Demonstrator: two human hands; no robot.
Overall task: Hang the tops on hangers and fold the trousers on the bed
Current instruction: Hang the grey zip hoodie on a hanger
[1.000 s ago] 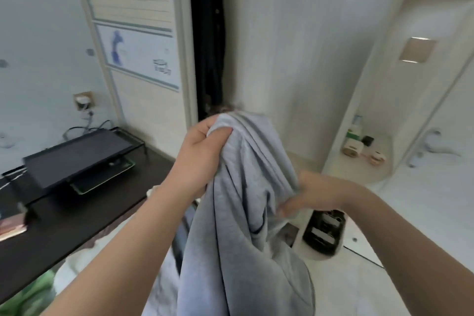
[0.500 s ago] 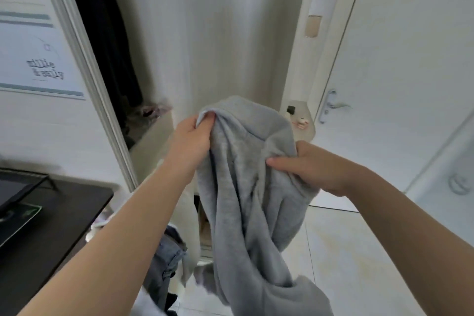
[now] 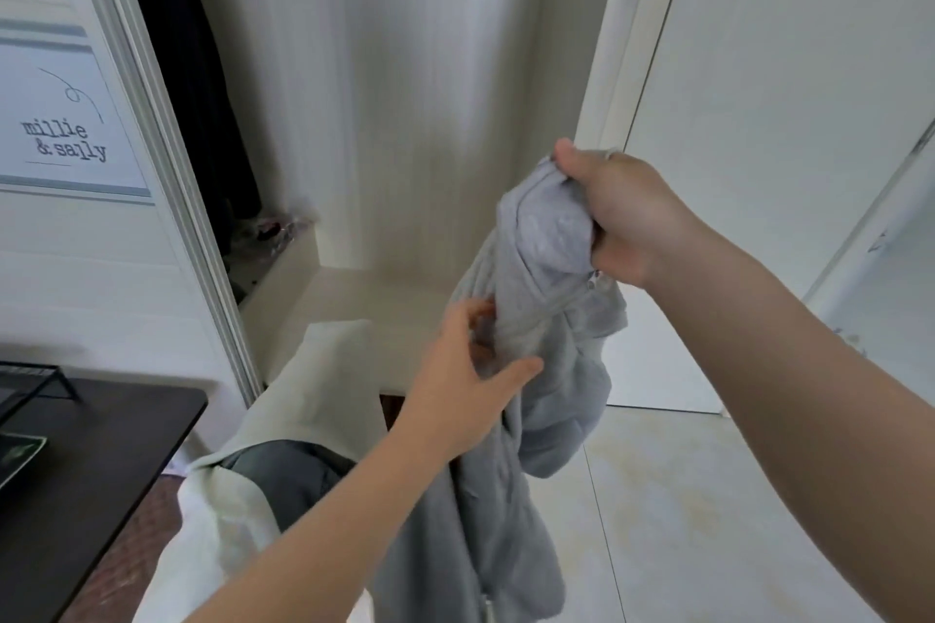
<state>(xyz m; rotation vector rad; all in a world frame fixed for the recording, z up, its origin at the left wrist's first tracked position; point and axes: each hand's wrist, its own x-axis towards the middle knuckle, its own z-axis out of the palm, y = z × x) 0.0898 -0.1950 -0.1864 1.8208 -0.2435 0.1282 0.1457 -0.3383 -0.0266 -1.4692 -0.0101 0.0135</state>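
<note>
Right hand point(image 3: 627, 218) clenches a grey top point(image 3: 531, 420) by its bunched upper end; the garment hangs downward; left hand point(image 3: 470, 379), just below, curls its fingers round the twisted middle.

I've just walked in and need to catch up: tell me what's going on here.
A person stands at an open wardrobe, holding up a grey sweatshirt. The right hand grips its bunched top; the left hand holds a twisted part lower down, and the rest hangs loose. No hanger is in view, so it is not yet hung. A cream garment and a dark garment lie draped below, beside a black desk.
</note>
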